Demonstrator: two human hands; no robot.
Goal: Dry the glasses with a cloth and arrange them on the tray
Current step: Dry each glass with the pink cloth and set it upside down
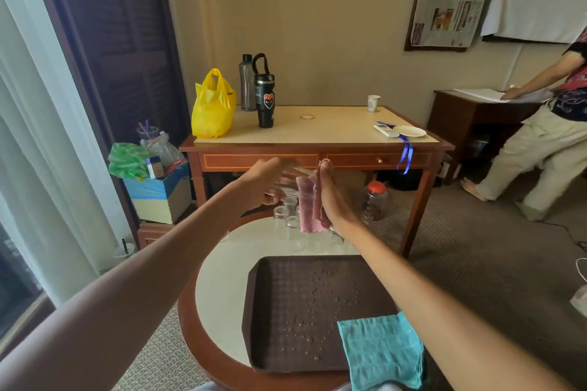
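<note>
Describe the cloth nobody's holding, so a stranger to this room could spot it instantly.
Start at the round table nearest the camera and the brown tray on it. The teal cloth lies draped over the tray's near right corner. Unlike the pink cloth at the right hand, it is teal and no hand holds it.

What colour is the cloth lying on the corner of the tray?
Teal, a turquoise blue; the cloth shows best in the head view.

Beige wall (317, 9), wooden desk (314, 149), dark shutters (127, 41), sheer curtain (31, 136), patterned carpet (476, 247)
</note>
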